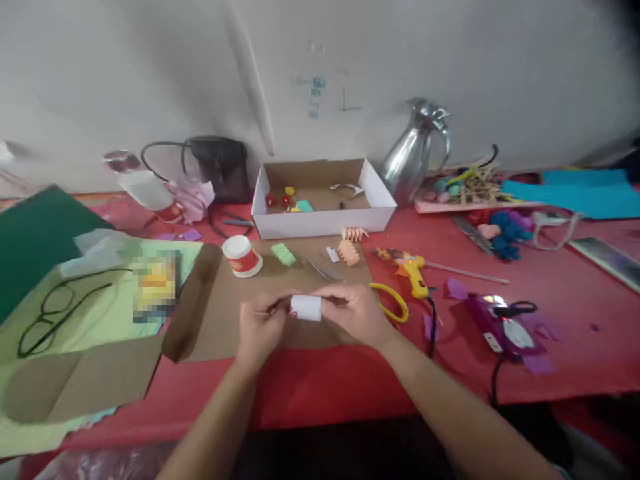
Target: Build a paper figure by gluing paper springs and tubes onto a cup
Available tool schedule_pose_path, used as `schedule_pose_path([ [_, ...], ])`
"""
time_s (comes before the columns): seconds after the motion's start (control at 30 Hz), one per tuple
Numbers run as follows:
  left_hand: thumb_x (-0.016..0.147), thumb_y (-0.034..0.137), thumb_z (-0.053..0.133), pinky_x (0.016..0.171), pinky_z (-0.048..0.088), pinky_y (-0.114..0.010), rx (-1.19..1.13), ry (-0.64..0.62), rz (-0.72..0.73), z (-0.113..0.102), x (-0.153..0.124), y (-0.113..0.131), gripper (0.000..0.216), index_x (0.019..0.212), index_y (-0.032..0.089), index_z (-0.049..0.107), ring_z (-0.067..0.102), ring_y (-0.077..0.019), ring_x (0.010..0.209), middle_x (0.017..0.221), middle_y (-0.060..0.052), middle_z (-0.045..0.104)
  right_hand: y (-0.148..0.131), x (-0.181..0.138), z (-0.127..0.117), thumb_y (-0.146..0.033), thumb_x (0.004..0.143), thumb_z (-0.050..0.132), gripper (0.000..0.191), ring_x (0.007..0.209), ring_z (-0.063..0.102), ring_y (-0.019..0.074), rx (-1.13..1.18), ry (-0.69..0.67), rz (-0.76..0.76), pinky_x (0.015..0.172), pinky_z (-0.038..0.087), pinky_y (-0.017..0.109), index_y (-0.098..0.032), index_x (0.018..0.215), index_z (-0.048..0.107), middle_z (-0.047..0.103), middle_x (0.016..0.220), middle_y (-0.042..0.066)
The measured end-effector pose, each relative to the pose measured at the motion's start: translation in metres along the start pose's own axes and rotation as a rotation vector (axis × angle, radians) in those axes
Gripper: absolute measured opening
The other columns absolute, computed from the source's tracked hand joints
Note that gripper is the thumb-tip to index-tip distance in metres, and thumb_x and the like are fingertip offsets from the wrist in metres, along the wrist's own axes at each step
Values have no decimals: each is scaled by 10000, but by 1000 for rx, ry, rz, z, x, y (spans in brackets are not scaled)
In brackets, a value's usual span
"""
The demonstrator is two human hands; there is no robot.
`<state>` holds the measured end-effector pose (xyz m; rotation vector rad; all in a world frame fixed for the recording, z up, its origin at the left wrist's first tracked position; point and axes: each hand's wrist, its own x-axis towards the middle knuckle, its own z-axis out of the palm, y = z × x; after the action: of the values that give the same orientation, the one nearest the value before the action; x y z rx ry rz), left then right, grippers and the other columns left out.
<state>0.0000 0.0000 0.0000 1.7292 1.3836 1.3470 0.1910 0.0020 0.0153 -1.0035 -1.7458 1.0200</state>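
- A table [310, 393] covered in red carries everything; its back edge runs along a pale wall.
- A brown cardboard sheet [220, 327] lies around the middle of the table's front edge, its left side folded up.
- A white box [325, 223], open at the top, stands behind the cardboard, toward the table's back edge, with small coloured pieces inside.
- A steel jug [407, 160] stands at the back edge, just beside the box's right end.
- A black bag [223, 170] leans at the back edge, left of the box.
- The right hand [357, 310] comes in over the front edge, thumb and fingers pinching the right end of a small white roll.
- The left hand [263, 323] pinches the same roll at its left end; some of its fingertips are hidden.
- A purple device [500, 330] with a black cord lies toward the front right corner of the table.
- Eyeglasses [44, 321] rest on pale green paper near the left edge.
- A yellow glue gun [414, 275] lies just past the cardboard's right edge.
- A red and white cup [241, 256] stands near the cardboard's back left corner.
- The white roll [307, 308], red marks at its left end, lies sideways between the hands, over the cardboard's front half.
- Folded green paper [283, 254] and folded orange paper [349, 253] lie along the cardboard's back edge.
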Motion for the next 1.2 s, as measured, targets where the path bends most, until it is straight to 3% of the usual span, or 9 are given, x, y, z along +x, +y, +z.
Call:
schedule_pose_path([
  [0.1,746,80,606,663,496,-201,-135,-3,-100,0,-3,-1,264,866,230,787,667,-126,701,772,2,759,2,2,0,-172,819,592,217,758,688,156,33,31,9,676,507,234,-226,919,776,759,823,-2],
  [0.2,750,156,668,688,509,-219,-388,-115,-268,2,-2,-4,210,916,219,780,670,-141,744,847,-26,765,4,5,-1,-174,805,594,215,758,684,157,75,43,50,672,510,238,-222,912,774,753,808,-1],
  [0.33,683,127,698,622,501,-217,-560,-179,-419,6,0,-7,189,837,185,790,647,-131,632,756,-40,757,5,7,0,-161,779,608,192,623,657,141,129,-4,128,587,499,234,-212,855,776,722,673,-13],
  [0.43,659,66,654,590,485,-209,-511,-107,-371,5,-2,-10,227,783,194,795,639,-128,603,700,-25,748,2,5,1,-155,782,622,175,647,670,144,117,-5,75,606,510,242,-217,844,773,741,713,-5],
  [0.63,710,23,582,701,512,-228,-369,-1,-122,2,-4,-13,344,842,257,795,680,-150,789,852,-5,766,0,5,2,-208,809,654,151,843,712,173,245,38,-4,749,562,293,-236,935,733,767,901,16],
  [0.77,742,67,620,753,537,-250,-382,21,-161,4,-4,-12,298,863,275,796,693,-169,854,904,-9,771,5,7,2,-160,792,648,209,868,704,166,273,62,-32,763,569,298,-247,974,703,751,925,7],
  [0.93,752,107,658,894,519,-287,-534,-98,-237,5,-1,-6,288,969,247,785,672,-203,1015,1044,-49,756,11,5,0,-106,823,615,230,871,710,161,106,134,-156,796,568,295,-269,924,743,764,922,-6],
  [1.1,770,203,662,793,555,-295,-860,-226,-412,0,3,6,415,1183,220,696,654,-226,1026,1237,-92,675,13,5,-2,-141,877,606,228,930,700,179,-53,209,-356,842,566,338,-287,978,748,756,990,17],
  [1.2,763,208,718,794,553,-286,-851,-222,-405,0,2,9,319,1082,203,728,666,-194,937,1090,-82,717,11,6,-2,-138,882,598,240,920,694,177,-84,218,-400,821,568,336,-291,985,751,742,1007,29],
])
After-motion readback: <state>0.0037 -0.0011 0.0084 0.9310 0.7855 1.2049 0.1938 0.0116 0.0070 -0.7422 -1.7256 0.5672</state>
